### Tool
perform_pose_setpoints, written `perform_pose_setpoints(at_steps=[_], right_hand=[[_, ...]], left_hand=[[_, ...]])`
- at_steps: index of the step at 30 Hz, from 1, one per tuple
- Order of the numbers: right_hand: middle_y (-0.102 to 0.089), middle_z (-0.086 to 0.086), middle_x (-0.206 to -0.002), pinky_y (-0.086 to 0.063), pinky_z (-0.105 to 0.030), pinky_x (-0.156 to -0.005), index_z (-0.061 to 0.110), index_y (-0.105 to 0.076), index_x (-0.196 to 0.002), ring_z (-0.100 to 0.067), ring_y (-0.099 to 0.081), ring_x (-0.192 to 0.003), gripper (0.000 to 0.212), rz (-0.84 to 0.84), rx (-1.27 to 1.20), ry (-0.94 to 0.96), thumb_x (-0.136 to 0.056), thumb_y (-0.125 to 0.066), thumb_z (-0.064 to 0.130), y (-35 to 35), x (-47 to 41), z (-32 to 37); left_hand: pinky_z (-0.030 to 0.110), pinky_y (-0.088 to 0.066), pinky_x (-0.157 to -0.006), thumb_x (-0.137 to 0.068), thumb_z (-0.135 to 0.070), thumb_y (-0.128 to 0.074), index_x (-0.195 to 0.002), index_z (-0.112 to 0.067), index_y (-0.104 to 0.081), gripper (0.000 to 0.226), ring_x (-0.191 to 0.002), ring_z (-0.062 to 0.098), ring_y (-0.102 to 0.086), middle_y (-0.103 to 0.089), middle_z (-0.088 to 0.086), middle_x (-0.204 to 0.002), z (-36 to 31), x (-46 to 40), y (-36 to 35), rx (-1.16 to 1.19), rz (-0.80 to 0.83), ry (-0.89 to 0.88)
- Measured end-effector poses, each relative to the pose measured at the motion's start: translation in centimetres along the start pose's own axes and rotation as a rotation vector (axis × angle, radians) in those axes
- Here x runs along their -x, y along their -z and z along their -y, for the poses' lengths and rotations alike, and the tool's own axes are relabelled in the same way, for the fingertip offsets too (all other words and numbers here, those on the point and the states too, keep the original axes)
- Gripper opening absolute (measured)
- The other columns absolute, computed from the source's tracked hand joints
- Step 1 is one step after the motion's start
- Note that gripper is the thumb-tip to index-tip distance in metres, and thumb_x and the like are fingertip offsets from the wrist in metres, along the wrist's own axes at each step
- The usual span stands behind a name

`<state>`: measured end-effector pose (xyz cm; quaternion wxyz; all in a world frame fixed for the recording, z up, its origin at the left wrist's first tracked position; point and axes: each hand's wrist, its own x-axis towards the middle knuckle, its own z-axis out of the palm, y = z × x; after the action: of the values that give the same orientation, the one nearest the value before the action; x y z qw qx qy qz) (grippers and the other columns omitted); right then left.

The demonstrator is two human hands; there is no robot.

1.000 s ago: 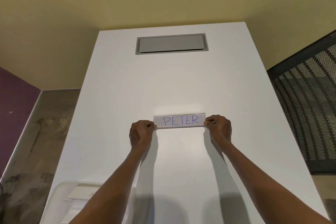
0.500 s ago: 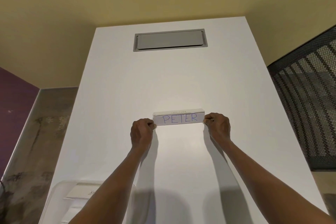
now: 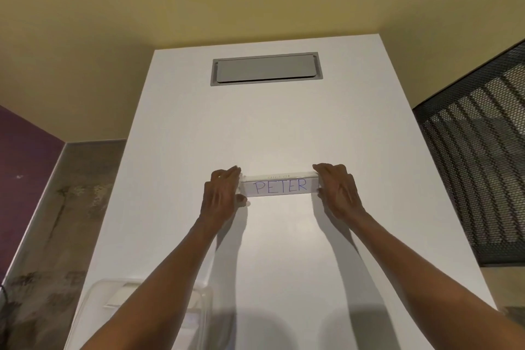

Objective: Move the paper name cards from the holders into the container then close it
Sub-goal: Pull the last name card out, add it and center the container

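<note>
White tabletop fills the middle of the view, running away from the person toward a yellowish wall, with a purple wall panel and a grey, stained floor off to the left. At the near left corner of the table sits a clear plastic container, partly hidden under the left forearm, with something pale and flat lying inside it. Farther along, the left hand has its fingers curled around the left end of a clear name-card holder, thumb at the lower front corner. The holder stands on the table between both hands, and the paper name card reading "PETER" in blue letters sits inside it, facing the camera. Beyond it, set into the far part of the tabletop, is a grey rectangular hatch. The right hand pinches the holder's right end, fingers over the top, thumb below. A black mesh panel stands off the table's right edge.
</note>
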<state>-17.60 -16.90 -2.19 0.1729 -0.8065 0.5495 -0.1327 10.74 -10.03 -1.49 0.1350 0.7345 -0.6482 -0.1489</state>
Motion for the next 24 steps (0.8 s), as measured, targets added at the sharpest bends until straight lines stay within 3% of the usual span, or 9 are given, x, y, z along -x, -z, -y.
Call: perform_pose_setpoints(at_steps=[4,7,15,21,24], right_hand=[[-0.06,-0.008,-0.129,-0.043,-0.04,-0.076,0.005,-0.054,-0.129,-0.037,-0.054,-0.106,0.072,0.118,0.193,0.163,-0.061,-0.078,0.001,0.0,-1.3,-0.6],[-0.066,-0.005,-0.118,-0.043,-0.039,-0.07,0.007,-0.06,-0.118,-0.036,-0.057,-0.099,0.068,0.157,0.237,0.18,-0.053,-0.082,0.005,-0.3,-2.2,-0.6],[-0.068,-0.004,-0.114,-0.036,-0.038,-0.073,0.008,-0.062,-0.116,-0.034,-0.055,-0.107,0.053,0.202,0.241,0.171,-0.065,-0.074,0.006,-0.6,-3.2,-0.3],[-0.07,-0.001,-0.099,-0.024,-0.033,-0.069,0.01,-0.063,-0.107,-0.032,-0.054,-0.1,0.035,0.174,0.245,0.195,-0.072,-0.065,0.004,-1.0,-3.0,-0.8],[-0.07,0.0,-0.088,-0.024,-0.033,-0.068,0.013,-0.064,-0.102,-0.032,-0.055,-0.099,0.032,0.159,0.223,0.177,-0.072,-0.063,0.003,-1.2,-2.9,-1.1]], left_hand=[[0.039,-0.047,-0.085,-0.064,-0.016,-0.082,-0.134,-0.008,-0.053,0.076,-0.123,0.032,-0.051,-0.058,0.003,-0.136,0.2,-1.0,0.0,-0.113,0.06,-0.138],[0.045,-0.052,-0.075,-0.056,-0.006,-0.085,-0.12,-0.002,-0.062,0.069,-0.111,0.039,-0.06,-0.071,0.008,-0.115,-0.2,-1.4,0.2,-0.075,0.044,-0.207],[0.048,-0.052,-0.055,-0.039,-0.004,-0.091,-0.084,-0.001,-0.072,0.049,-0.085,0.041,-0.07,-0.075,0.006,-0.075,-0.7,-2.1,0.3,-0.148,-0.004,-0.289],[0.043,-0.049,-0.078,-0.074,-0.006,-0.07,-0.098,-0.004,-0.068,0.024,-0.113,0.032,-0.061,-0.075,0.009,-0.089,-0.4,-2.5,-0.6,-0.122,0.064,-0.161],[0.039,-0.045,-0.081,-0.079,-0.007,-0.065,-0.099,-0.006,-0.068,0.02,-0.116,0.029,-0.059,-0.074,0.009,-0.093,-0.3,-2.5,-0.8,-0.11,0.064,-0.137]])
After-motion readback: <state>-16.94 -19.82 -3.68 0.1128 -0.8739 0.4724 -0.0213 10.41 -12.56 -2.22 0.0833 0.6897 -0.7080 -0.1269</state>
